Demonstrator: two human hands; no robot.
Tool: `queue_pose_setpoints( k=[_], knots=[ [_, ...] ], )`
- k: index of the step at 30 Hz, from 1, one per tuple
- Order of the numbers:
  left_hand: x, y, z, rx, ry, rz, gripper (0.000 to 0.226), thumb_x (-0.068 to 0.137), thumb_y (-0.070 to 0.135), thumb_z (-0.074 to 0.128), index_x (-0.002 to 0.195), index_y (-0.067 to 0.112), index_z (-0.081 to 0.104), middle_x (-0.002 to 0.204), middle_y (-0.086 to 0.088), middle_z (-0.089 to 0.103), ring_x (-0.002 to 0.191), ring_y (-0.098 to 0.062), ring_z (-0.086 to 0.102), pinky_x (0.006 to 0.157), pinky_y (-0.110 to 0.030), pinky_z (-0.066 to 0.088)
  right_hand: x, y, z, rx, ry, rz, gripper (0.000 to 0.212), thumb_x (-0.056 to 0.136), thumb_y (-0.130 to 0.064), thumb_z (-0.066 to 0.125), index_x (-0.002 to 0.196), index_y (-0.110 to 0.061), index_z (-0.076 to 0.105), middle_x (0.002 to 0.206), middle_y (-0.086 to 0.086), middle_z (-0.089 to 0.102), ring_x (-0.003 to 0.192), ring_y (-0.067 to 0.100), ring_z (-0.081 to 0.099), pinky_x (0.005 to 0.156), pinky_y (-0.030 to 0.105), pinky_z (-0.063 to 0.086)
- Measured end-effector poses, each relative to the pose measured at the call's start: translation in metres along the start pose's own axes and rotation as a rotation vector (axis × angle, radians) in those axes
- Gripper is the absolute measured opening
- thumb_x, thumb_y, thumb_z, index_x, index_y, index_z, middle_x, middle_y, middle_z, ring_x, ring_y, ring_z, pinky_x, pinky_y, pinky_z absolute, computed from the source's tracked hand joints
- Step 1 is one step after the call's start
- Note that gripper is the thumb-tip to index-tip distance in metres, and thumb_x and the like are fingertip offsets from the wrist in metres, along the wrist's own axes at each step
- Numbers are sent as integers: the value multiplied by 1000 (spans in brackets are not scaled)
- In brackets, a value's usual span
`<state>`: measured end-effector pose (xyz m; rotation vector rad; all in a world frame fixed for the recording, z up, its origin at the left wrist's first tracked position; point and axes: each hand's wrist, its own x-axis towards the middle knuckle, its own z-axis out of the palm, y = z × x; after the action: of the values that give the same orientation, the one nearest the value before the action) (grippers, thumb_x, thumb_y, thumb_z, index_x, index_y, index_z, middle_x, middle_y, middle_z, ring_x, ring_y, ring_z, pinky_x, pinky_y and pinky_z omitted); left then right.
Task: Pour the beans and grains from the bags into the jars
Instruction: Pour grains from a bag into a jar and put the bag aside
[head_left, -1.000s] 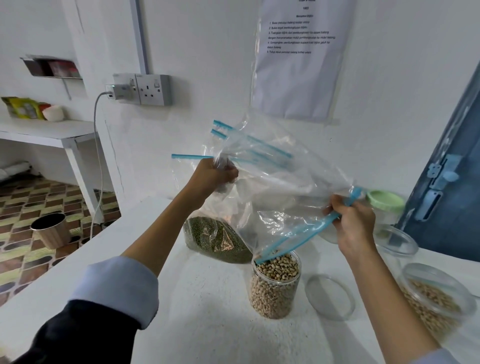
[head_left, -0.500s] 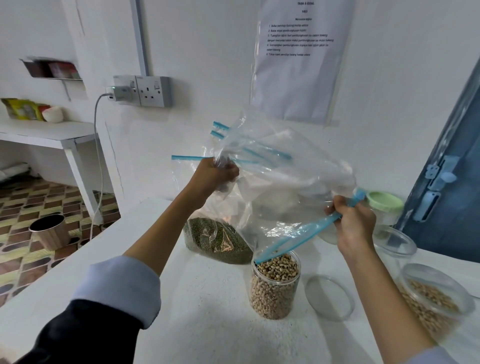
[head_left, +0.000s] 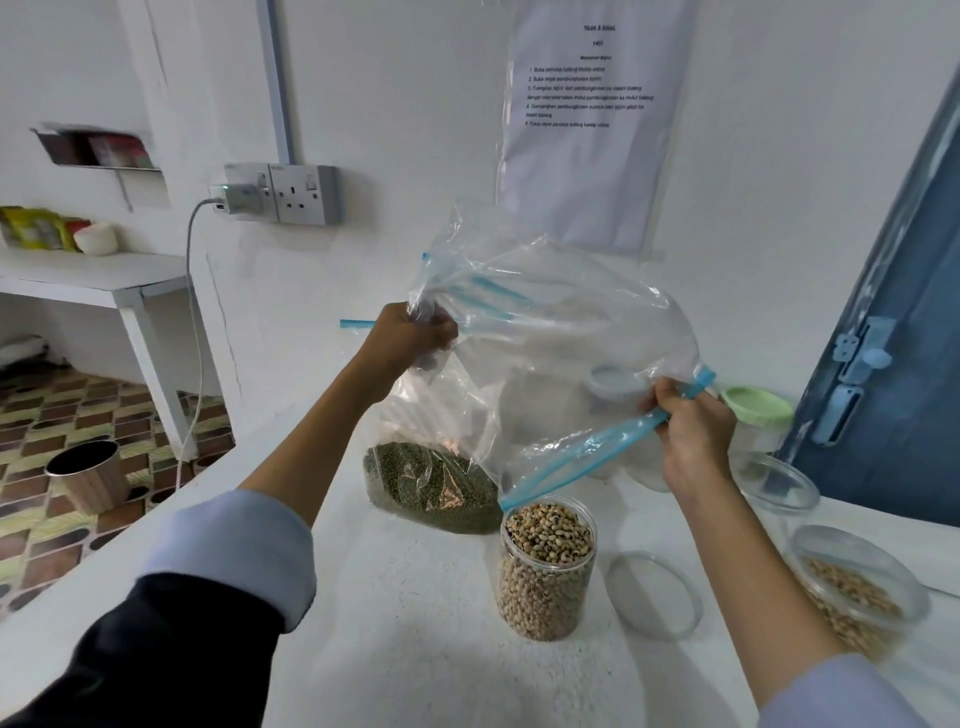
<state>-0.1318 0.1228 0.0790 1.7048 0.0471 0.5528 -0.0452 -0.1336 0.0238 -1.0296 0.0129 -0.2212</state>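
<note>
Left hand (head_left: 410, 338) curled tight round the bunched bottom of an empty clear zip bag (head_left: 550, 332). Right hand (head_left: 691, 431) pinching its blue zip edge. Bag mouth tipped down, just above the open jar of black-eyed beans (head_left: 545, 566) on the white counter (head_left: 415, 623). Bag of green beans (head_left: 431, 483) just behind.

Dark sleeve (head_left: 156, 649) with pale blue cuff (head_left: 234, 551); bare forearms.

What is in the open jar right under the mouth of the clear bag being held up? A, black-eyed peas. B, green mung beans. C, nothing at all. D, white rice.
A: the open jar below the empty bag's blue zip edge is filled nearly to the rim with pale beans with dark eyes; the green beans sit in a separate bag behind it.
</note>
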Motion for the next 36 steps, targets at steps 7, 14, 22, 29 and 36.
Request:
queue_pose_setpoints(
  k=[7,14,22,29,36],
  knots=[
    [6,-2,-7,-6,-8,-42,17,86,-4,60,72,6,58,64,-7,51,54,-15,46,45,-17,40,1,-14,6,-68,6,1,16,86,9,57,76,-3,59,68,7,54,40,4,53,51,16,48],
    [6,-2,7,-117,-34,-34,14,85,-4,60,74,5,59,56,2,58,49,-8,54,46,-17,44,-4,-39,-4,-113,31,-22,16,88,5,58,75,-5,58,67,6,55,39,6,52,42,18,45],
    [-5,9,78,-205,-108,-27,13,87,-2,59,77,6,59,56,4,60,47,-5,56,46,-15,44,18,-87,-65,-93,48,-51,19,87,6,60,72,-6,59,65,4,56,46,12,53,53,23,49],
    [-27,12,201,-234,-165,-8,16,85,-4,59,75,9,60,55,7,61,52,-3,59,46,-14,44,62,-141,-173,-229,53,-111,21,87,2,60,69,-8,57,47,-3,56,45,12,51,58,30,42],
    [-56,6,319,-153,-296,-3,34,62,12,77,95,13,68,82,-1,71,79,-19,66,68,-29,58,116,-203,-301,-298,76,-101,18,86,3,60,72,-8,59,50,-5,63,40,9,53,51,23,46]
  ],
)
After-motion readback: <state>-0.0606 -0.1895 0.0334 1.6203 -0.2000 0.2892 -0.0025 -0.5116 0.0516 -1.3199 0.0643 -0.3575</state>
